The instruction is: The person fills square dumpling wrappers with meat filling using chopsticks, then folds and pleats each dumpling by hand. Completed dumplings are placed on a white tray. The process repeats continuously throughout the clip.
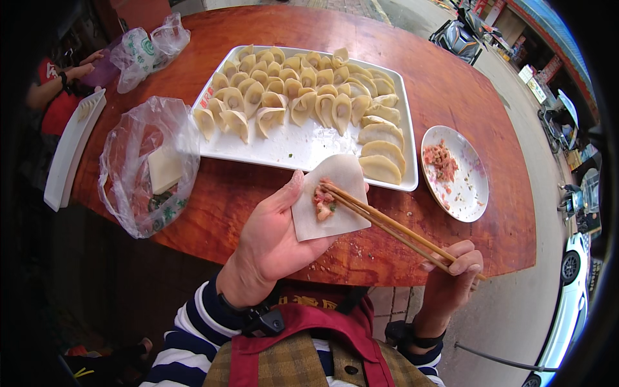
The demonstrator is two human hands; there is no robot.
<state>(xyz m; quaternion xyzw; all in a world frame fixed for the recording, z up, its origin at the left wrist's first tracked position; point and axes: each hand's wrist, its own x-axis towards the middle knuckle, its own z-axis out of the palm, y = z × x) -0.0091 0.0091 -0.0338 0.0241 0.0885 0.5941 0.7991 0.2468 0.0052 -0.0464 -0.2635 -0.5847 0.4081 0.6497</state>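
Observation:
A square dough wrapper [309, 227] lies across the palm and fingers of my left hand [271, 237], palm up. On its middle sits a small lump of minced meat filling [323, 205] with green bits. My right hand [457, 263] grips a pair of wooden chopsticks [401, 231], whose tips touch the filling. Beyond my left hand is a white tray [290, 147] with several rows of folded wontons [275, 87] and some half-moon dumplings [382, 145] along its right side. To the right, a white plate [466, 179] holds more minced meat [440, 162].
A clear plastic bag [130, 145] with stacked wrappers [165, 169] lies left on the wooden table [445, 96]. Another plastic bag [140, 53] and a second white tray [75, 150] are farther left, beside a person's hands [84, 70]. Beyond the table stand a motorcycle [459, 36] and a white car [566, 300].

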